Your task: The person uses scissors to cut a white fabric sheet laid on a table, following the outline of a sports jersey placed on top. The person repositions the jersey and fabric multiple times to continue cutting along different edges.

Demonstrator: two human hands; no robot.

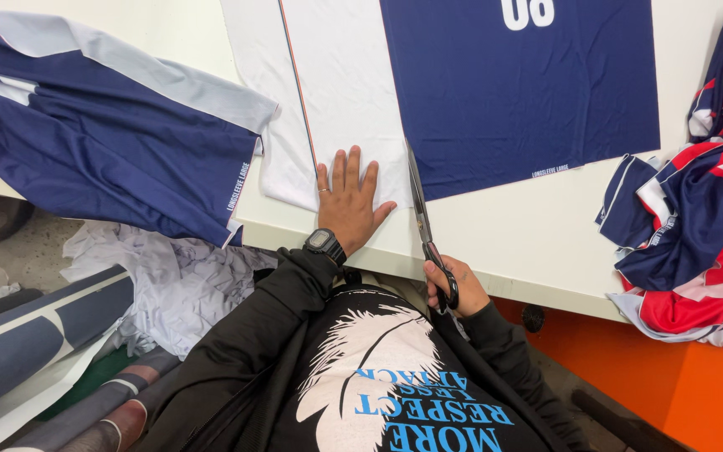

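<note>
My left hand [349, 199] lies flat, fingers spread, on the white margin of a printed fabric sheet [340, 92] on the white table [537, 226]. A dark wristwatch sits on that wrist. My right hand [453, 286] grips the handles of long metal scissors [420, 209] at the table's front edge. The blades point away from me and lie along the left edge of the navy blue printed panel [520, 84], just right of my left hand.
A cut navy and grey fabric piece [102, 134] drapes over the table's left side. A pile of navy, red and white pieces [696, 218] sits at the right. Crumpled white paper [169, 280] and fabric rolls [35, 335] lie on the floor at the left.
</note>
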